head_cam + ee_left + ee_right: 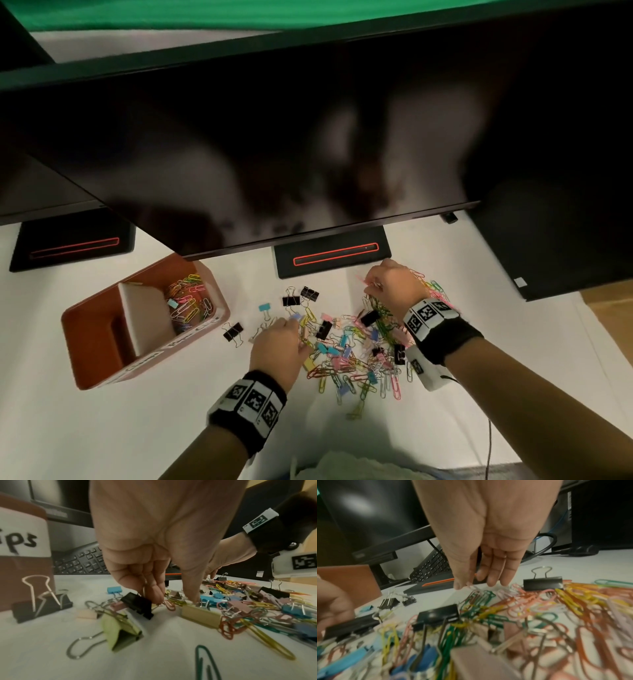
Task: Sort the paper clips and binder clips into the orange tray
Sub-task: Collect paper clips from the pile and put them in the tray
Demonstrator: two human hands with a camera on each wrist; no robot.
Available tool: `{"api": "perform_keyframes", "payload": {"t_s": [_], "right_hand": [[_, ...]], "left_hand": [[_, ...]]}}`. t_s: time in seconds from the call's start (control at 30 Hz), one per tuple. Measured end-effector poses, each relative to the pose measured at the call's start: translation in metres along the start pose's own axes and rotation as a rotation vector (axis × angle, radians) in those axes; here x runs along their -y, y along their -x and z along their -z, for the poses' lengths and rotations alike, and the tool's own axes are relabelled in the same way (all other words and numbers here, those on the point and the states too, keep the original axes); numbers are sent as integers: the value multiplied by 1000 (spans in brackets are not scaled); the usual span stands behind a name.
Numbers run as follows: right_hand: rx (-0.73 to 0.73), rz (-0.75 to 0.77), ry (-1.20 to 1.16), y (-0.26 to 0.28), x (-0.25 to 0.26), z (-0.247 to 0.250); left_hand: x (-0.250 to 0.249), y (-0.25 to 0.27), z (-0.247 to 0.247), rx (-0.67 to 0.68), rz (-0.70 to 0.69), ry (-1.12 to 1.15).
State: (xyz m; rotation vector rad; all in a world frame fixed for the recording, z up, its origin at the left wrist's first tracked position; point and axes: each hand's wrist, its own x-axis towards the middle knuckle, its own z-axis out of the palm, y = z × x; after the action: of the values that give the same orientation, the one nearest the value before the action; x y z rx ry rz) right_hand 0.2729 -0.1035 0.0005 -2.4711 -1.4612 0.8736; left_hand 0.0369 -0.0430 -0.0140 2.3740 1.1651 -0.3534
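The orange tray [102,346] stands at the left, with several colored paper clips [188,301] in its far compartment. A mixed pile of paper clips and binder clips [356,349] covers the white desk in the middle. My left hand [291,329] is at the pile's left edge. In the left wrist view its curled fingers [152,592] pinch the wire handle of a black binder clip [137,604]. My right hand [371,286] hovers at the pile's far side, thumb and fingers [458,585] pinching a few paper clips [475,588].
Loose binder clips lie between tray and pile: black ones [233,331] [291,300] and a blue one [264,307]. Dark monitors overhang the desk, their stands [332,257] [72,245] just behind. A keyboard [82,562] sits under them. A black tower [548,240] is at the right.
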Motion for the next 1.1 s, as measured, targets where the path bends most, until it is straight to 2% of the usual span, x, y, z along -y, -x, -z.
{"api": "perform_keyframes", "payload": {"t_s": [0.17, 0.4, 0.67, 0.9, 1.1], "right_hand": [[91, 25, 32, 4, 8, -11], [181, 112, 33, 10, 17, -25], [260, 57, -9, 1, 23, -19], [275, 74, 44, -2, 21, -20], [214, 175, 91, 4, 20, -13]], "left_hand": [[-4, -8, -5, -41, 44, -98], [3, -8, -4, -54, 17, -2], [16, -11, -4, -45, 10, 105], [17, -8, 0, -56, -41, -86], [19, -3, 9, -86, -94, -26]]}}
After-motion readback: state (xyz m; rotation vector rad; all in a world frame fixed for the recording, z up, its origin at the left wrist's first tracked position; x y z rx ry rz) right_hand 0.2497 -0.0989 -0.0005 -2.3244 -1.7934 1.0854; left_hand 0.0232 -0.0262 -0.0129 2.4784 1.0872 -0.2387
